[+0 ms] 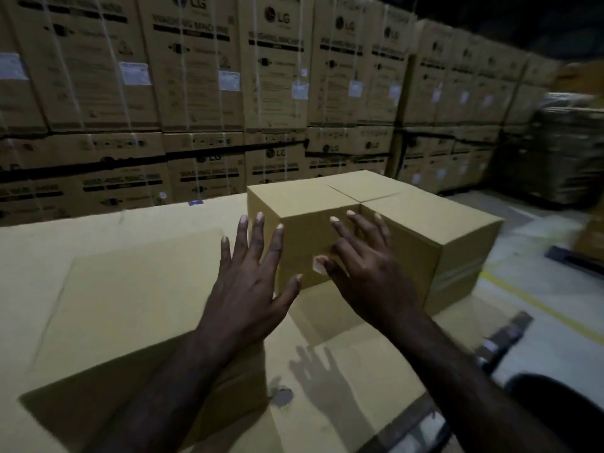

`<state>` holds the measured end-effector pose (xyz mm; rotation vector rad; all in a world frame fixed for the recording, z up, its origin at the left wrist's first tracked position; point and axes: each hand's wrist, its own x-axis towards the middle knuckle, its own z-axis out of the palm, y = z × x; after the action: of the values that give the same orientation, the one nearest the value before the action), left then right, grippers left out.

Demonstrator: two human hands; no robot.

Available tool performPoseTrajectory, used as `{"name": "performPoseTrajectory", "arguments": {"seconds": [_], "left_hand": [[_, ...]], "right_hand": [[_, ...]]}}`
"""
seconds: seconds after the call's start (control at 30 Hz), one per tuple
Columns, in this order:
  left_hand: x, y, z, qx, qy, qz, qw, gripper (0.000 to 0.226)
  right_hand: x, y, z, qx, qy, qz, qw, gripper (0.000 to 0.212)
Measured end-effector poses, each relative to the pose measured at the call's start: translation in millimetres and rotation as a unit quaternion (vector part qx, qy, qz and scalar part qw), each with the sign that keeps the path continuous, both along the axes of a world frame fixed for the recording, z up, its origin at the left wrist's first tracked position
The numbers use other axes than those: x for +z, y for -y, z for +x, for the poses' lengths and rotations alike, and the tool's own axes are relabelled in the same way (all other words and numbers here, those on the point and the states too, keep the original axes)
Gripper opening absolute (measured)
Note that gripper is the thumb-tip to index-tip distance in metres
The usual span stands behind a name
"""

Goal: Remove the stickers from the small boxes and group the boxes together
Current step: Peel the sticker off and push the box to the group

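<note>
Three plain brown small boxes stand pressed together on a flat cardboard surface (108, 289): the near left box (304, 204), one behind it (362, 184), and one to the right (457, 233). My left hand (253, 282) hovers with spread fingers in front of the near box's left corner, holding nothing. My right hand (362, 266) is spread over that box's front face. A small pale scrap, maybe a sticker (317, 265), shows at its thumb tip; whether the thumb grips it I cannot tell.
A wall of large stacked washing-machine cartons (196, 93) rises behind the work surface. To the right lies a concrete floor with a yellow line (542, 308) and a wrapped pallet (568, 152). A dark round object (549, 407) sits at bottom right.
</note>
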<state>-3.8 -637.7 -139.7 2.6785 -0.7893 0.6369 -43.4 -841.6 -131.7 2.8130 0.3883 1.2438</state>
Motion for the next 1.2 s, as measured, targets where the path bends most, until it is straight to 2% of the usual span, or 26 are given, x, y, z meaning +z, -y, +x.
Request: {"name": "performPoseTrajectory", "arguments": {"seconds": [0.27, 0.63, 0.83, 0.97, 1.07, 1.2], "left_hand": [[4.7, 116.5, -13.1, -0.1, -0.01, 0.016, 0.995, 0.082], [-14.0, 333.4, -69.9, -0.241, -0.012, 0.021, 0.97, 0.082], [-55.3, 448.9, -103.9, -0.28, -0.045, 0.021, 0.959, 0.08], [-88.7, 498.4, -123.3, -0.297, -0.071, 0.069, 0.95, 0.081], [-111.0, 526.1, -133.1, -0.314, -0.092, 0.072, 0.942, 0.082], [-140.5, 551.2, -138.2, -0.326, -0.097, 0.1, 0.935, 0.08]], "right_hand": [[4.5, 107.4, -58.2, -0.151, 0.077, -0.007, 0.986, 0.034], [-26.9, 297.1, -146.5, -0.273, 0.097, -0.011, 0.957, 0.034], [-68.0, 400.0, -184.0, -0.324, 0.024, 0.03, 0.945, 0.043], [-111.3, 444.6, -204.8, -0.358, -0.071, 0.056, 0.929, 0.04], [-140.1, 464.2, -215.9, -0.376, -0.115, 0.079, 0.916, 0.04], [-171.1, 478.9, -223.3, -0.389, -0.146, 0.086, 0.906, 0.022]]}}
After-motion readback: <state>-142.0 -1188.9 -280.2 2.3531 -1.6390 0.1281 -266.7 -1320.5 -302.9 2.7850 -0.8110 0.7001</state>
